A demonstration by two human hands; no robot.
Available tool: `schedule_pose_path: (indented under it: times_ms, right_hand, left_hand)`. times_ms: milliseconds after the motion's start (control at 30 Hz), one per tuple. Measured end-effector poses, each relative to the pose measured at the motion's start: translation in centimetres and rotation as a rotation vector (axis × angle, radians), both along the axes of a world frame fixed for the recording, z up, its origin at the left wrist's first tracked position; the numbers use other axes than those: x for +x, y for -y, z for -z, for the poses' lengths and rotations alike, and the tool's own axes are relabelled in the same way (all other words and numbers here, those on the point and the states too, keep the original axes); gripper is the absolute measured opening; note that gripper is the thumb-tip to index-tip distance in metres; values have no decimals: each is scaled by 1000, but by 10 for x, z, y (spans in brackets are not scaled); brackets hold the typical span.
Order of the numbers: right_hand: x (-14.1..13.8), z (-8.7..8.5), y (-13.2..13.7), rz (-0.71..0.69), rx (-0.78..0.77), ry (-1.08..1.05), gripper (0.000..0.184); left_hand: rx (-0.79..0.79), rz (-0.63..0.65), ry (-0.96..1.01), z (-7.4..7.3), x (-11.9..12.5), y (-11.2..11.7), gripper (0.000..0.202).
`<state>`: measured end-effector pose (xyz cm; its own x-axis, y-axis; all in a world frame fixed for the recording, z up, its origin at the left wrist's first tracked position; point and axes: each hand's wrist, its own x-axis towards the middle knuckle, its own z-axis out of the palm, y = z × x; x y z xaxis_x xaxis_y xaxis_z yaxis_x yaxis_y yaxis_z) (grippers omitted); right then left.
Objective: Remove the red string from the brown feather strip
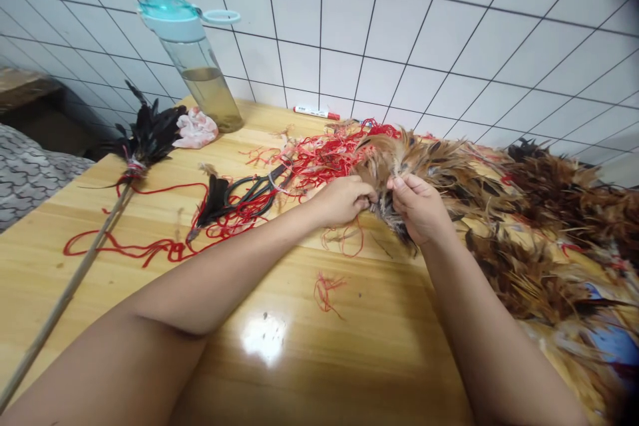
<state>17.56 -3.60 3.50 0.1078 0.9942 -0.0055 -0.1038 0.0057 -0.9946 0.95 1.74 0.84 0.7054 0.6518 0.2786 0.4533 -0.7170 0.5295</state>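
Note:
My left hand [344,200] and my right hand [419,208] meet at the middle of the wooden table [249,346], both with fingers closed on a bunch of brown feathers [394,213]. A big heap of brown and black feathers [524,213] spreads to the right of my hands. A tangle of red string [324,156] lies just behind my left hand. Black scissors [249,193] rest to the left of it, beside a small black feather bundle [212,203].
A thin stick with black feathers tied at its top [144,140] lies along the left side, with red string [144,249] trailing by it. A teal-lidded water bottle [200,60], a pink cloth [196,128] and a red-and-white marker [317,112] sit near the tiled wall.

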Motion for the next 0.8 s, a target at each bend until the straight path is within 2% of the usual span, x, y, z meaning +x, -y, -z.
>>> schedule_pose_path:
  times_ms: [133, 267, 467, 633, 800]
  right_hand:
    - [1, 2, -1, 2, -8, -51, 35]
    - [1, 5, -2, 44, -1, -37, 35]
    - [-2, 10, -2, 82, 16, 72, 38]
    - [-1, 10, -1, 105, -3, 129, 40]
    - [-2, 13, -2, 101, -10, 126, 41]
  left_hand:
    - [118, -23, -191, 7, -2, -1, 25]
    - [142, -43, -224, 3, -4, -1, 20]
    - [55, -151, -89, -11, -10, -3, 7]
    - [-73, -285, -135, -22, -14, -4, 15]
    - [-101, -330, -249, -22, -7, 3, 29]
